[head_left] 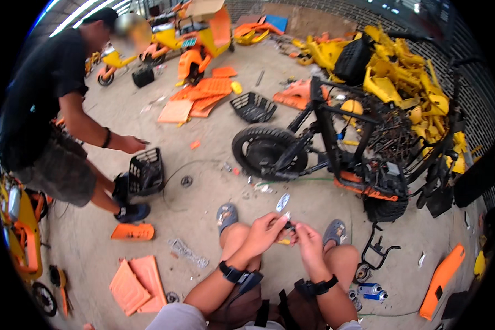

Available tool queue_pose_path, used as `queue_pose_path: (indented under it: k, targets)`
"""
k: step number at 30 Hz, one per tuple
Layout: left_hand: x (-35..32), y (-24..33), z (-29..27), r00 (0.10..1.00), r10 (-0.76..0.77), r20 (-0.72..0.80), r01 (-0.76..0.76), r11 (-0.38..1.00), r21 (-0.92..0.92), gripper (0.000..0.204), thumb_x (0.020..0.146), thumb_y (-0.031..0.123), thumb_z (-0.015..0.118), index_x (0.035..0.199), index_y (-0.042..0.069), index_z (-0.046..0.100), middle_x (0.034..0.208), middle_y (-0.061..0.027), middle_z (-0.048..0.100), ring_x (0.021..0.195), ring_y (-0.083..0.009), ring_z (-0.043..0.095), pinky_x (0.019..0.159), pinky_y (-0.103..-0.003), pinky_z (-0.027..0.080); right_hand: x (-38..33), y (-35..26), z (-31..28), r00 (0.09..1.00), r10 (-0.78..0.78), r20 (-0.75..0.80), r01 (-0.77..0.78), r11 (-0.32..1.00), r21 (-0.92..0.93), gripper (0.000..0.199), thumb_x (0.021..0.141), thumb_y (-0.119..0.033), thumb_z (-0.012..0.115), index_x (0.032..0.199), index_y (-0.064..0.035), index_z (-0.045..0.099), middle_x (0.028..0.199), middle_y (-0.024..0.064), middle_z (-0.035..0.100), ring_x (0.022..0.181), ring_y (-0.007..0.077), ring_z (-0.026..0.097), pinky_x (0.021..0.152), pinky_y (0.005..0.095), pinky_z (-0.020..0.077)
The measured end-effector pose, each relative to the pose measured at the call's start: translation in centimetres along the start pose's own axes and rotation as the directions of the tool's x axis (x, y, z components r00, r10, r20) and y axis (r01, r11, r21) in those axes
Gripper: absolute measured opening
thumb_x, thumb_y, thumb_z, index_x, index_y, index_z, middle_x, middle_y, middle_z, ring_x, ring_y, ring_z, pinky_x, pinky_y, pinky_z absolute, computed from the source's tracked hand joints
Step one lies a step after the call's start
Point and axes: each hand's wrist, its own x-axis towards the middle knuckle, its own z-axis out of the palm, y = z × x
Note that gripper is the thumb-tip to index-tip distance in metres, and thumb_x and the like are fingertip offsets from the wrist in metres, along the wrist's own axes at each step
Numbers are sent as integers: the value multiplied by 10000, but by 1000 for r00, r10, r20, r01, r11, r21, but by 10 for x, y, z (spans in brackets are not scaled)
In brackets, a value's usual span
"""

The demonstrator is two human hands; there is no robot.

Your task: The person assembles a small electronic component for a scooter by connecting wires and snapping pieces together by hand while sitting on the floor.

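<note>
Left to right: a second person (55, 110) bends over a black basket (146, 171) on the concrete floor (203, 137), with orange panels (137, 283) lying nearer. Centre: the left hand (264, 234) and right hand (308, 242) meet above the knees, fingertips of both pinching a small dark part (289, 225) between them. Right: a stripped black bike frame (335, 148) stands before piled yellow panels (401, 77).

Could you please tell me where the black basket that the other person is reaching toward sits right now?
In the head view, the black basket sits on the concrete floor at left, beside the other person's shoe.
</note>
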Motion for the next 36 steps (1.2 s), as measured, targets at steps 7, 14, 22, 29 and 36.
queue_pose_path:
  k: [7,14,22,29,36]
  targets:
    - [10,44,-7,966,-180,183,204,972,-118,352,954,328,557,846,-6,564,657,-64,621,536,-103,568,476,-217,438,-19,-64,16,997,51,56,-61,977,205,251,936,-108,564,1152,18,583,871,51,602,688,118,548,631,267,461]
    - [104,74,18,978,-75,193,87,995,-51,346,948,342,565,852,11,539,675,-74,620,534,-108,558,476,-243,444,64,-90,18,993,-95,-63,106,971,213,229,985,-202,457,1035,-10,571,739,32,554,603,101,510,534,245,423]
    - [109,29,0,971,-39,237,6,990,142,263,906,169,635,1115,10,633,787,2,624,665,-54,533,575,-233,450,101,-54,-11,997,74,15,-75,997,37,265,997,-254,440,1048,-50,600,624,-16,498,496,63,427,461,217,362]
    - [113,27,9,965,17,263,-35,998,61,282,861,-14,628,1142,-25,601,982,-62,657,731,-53,565,623,-206,465,102,-64,-16,980,178,-86,-169,980,106,264,992,-242,453,1111,-38,572,626,-15,478,484,66,412,465,226,366]
    - [104,34,7,987,9,161,20,984,-176,292,875,47,645,1148,-37,584,1058,-106,649,771,-97,617,690,-243,518,101,-60,-6,995,-26,-97,20,997,-72,258,1005,-244,436,1101,-45,569,669,-2,521,514,50,436,474,198,361]
